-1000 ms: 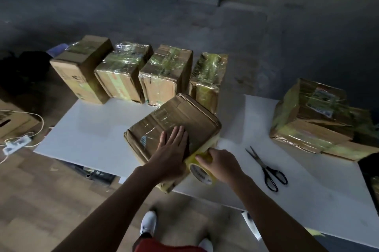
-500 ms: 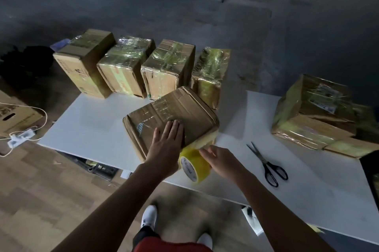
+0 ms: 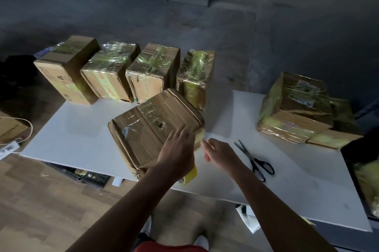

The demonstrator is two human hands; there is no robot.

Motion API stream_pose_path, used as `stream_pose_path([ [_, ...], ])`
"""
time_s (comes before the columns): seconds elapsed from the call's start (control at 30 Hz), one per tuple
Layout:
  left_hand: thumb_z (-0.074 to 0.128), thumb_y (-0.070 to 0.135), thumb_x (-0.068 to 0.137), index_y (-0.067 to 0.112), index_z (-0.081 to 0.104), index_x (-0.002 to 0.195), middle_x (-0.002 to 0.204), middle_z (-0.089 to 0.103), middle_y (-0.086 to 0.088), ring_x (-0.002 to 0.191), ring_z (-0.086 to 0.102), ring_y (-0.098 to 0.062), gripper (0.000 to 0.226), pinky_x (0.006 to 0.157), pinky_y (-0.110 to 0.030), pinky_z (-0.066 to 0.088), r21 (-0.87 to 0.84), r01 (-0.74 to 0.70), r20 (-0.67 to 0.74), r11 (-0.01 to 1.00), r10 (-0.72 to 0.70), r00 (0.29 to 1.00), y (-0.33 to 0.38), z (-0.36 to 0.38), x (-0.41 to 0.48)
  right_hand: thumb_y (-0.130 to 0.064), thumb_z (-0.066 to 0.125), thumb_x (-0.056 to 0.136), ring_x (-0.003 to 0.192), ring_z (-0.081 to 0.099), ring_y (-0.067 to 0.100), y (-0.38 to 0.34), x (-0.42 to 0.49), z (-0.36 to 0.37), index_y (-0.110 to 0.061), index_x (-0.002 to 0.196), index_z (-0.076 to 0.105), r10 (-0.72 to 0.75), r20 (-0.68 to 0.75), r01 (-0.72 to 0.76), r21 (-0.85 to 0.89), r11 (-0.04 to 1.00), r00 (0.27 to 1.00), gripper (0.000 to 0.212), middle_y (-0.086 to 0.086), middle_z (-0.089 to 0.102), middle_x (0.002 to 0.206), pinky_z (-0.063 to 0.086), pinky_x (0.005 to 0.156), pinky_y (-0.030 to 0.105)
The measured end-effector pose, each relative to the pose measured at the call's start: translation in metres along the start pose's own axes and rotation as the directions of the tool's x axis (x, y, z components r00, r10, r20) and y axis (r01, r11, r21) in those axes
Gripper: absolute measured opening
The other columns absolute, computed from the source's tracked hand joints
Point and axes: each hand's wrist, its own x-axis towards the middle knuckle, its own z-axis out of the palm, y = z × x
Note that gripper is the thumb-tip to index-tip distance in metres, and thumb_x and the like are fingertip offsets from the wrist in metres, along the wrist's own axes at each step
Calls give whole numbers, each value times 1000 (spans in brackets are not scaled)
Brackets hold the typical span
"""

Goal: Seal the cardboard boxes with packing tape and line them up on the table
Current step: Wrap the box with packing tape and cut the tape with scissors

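Since the earlier frame the right hand [image 3: 220,152] has let go of the yellow tape roll [image 3: 189,176]. The roll now sits low by the near edge of the worktop [image 3: 71,128], mostly hidden under the left wrist. Whether it rests on the worktop or hangs from a strip of tape cannot be told. The left hand [image 3: 176,153] has slid towards the right edge of the box [image 3: 151,126]. It lies flat on the top face with its fingers straight and slightly spread, holding nothing.

The right hand hovers just beside the box's near right corner with its fingers curled inwards and its fingertips close to the yellow-taped edge. Whether they pinch a tape end cannot be told.

The box being sealed stands in the middle of the worktop, turned at an angle. It has clear tape across its top, and its near corner reaches over the front edge.

Behind it, four taped boxes stand side by side in a row [image 3: 131,71] along the far edge, the rightmost one just beside the angled box. A pile of taped boxes [image 3: 297,108] sits well apart at the right end. Black-handled scissors [image 3: 254,159] lie open on the worktop just to the right of the right hand.
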Motion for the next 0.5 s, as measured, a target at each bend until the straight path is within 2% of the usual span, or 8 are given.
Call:
stream_pose_path([
  [0.07, 49, 3, 85, 10, 57, 128, 148, 41, -10, 141, 31, -25, 44, 111, -38, 33, -52, -72, -43, 996, 70, 997, 10, 6, 4, -41, 40, 98, 62, 59, 11, 10, -3, -5, -19, 68, 51, 33, -38, -33, -10, 999, 999, 38, 1, 66, 68, 47, 69, 28],
  [0.13, 51, 6, 82, 13, 72, 103, 133, 58, -9, 127, 49, -28, 31, 97, -42, 48, -92, -141, -72, 986, 135, 988, 19, 17, 8, -36, 42, 97, 62, 58, 12, 22, -7, -10, -17, 70, 51, 59, -71, -62, -31, 998, 996, 35, -1, 63, 66, 45, 65, 28],
  [0.2, 50, 9, 81, 13, 71, 77, 107, 68, -8, 103, 62, -28, 22, 77, -38, 55, -123, -178, -101, 976, 166, 981, 28, 29, 12, -30, 43, 97, 68, 59, 18, 37, -11, -14, -14, 77, 55, 92, -109, -99, -58, 993, 990, 29, 2, 64, 71, 46, 69, 30],
  [0.23, 50, 10, 83, 13, 68, 72, 95, 68, -6, 92, 63, -27, 21, 68, -34, 52, -139, -180, -85, 974, 169, 982, 33, 34, 14, -27, 44, 97, 73, 61, 20, 45, -14, -16, -12, 81, 57, 106, -129, -115, -67, 991, 986, 26, 4, 66, 75, 46, 70, 30],
  [0.3, 50, 16, 87, 15, 63, 75, 85, 62, -2, 83, 59, -20, 18, 63, -31, 48, -160, -151, -32, 975, 148, 988, 46, 40, 17, -23, 45, 96, 79, 63, 24, 61, -20, -22, -8, 89, 60, 139, -173, -153, -69, 986, 975, 22, 8, 68, 83, 47, 70, 30],
  [0.37, 50, 27, 90, 17, 62, 81, 87, 60, 2, 84, 57, -16, 18, 67, -29, 48, -149, -121, 13, 981, 124, 992, 57, 48, 20, -21, 47, 96, 86, 63, 27, 78, -26, -27, -7, 96, 62, 178, -201, -196, -77, 978, 963, 20, 11, 68, 91, 47, 72, 30],
  [0.5, 44, 37, 97, 12, 61, 81, 86, 59, -4, 86, 57, -23, 34, 65, -29, 40, -139, -86, 143, 987, 106, 984, 81, 64, 31, -17, 51, 92, 96, 60, 28, 115, -31, -34, -8, 99, 63, 240, -252, -277, -124, 953, 938, 16, 10, 65, 100, 46, 78, 31],
])
